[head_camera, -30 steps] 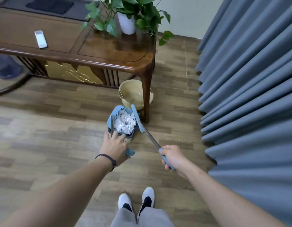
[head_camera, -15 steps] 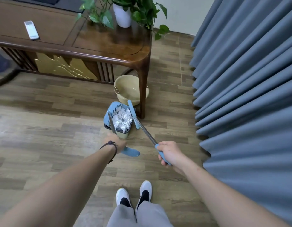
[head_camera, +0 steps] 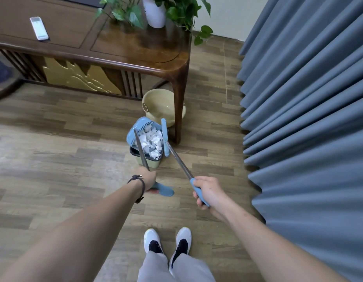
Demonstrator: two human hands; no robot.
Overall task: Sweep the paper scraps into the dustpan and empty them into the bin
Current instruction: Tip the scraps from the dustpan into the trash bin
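Note:
A light blue dustpan point(head_camera: 133, 132) full of white paper scraps point(head_camera: 151, 142) hangs tilted over a small green bin point(head_camera: 149, 162) with a dark liner. My left hand point(head_camera: 149, 179) grips the blue end of the dustpan's long metal handle point(head_camera: 141, 152). My right hand point(head_camera: 205, 190) is closed on the blue grip of the broom point(head_camera: 164, 137), whose blue head stands on edge against the right side of the dustpan. The bin is mostly hidden under the pan.
A dark wooden table point(head_camera: 135, 49) stands behind, its leg point(head_camera: 178, 110) just right of the bin. A beige basin point(head_camera: 159, 105) sits under it. A potted plant point(head_camera: 155, 12) and a white remote point(head_camera: 39, 28) are on top. Grey curtains point(head_camera: 308, 119) fill the right.
The dustpan has tipped over the bin, and my left hand has slid back along the handle to its blue end. The broom head stays beside the pan.

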